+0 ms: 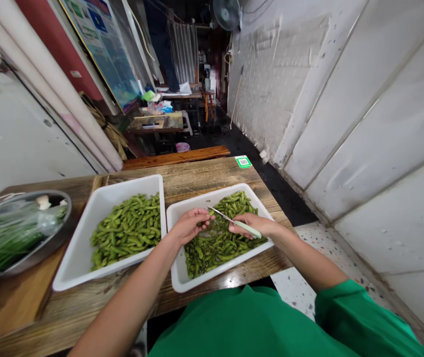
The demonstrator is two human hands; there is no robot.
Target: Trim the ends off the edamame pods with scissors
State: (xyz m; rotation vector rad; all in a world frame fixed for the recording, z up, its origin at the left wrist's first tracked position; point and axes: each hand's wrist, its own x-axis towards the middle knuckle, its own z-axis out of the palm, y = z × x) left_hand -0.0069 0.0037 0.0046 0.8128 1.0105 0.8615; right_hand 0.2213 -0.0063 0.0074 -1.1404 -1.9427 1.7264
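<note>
My right hand (247, 225) grips a pair of scissors (247, 228) with pale green handles, its blades pointing left. Pinched in the fingers of my left hand (191, 225) is an edamame pod (211, 213), close to the scissor tips. Both hands are above a white tray (180, 285) that holds many green edamame pods (219, 250), dark and wet-looking. To the left stands a second white tray (72, 275) with a heap of lighter green pods (128, 228).
A metal bowl (57, 253) with bagged green vegetables (9, 233) sits on a wooden board (22, 302) at the left. A QR code card (243, 161) lies at the table's far corner. Beyond the table is a wooden bench (182, 156); a white wall runs along the right.
</note>
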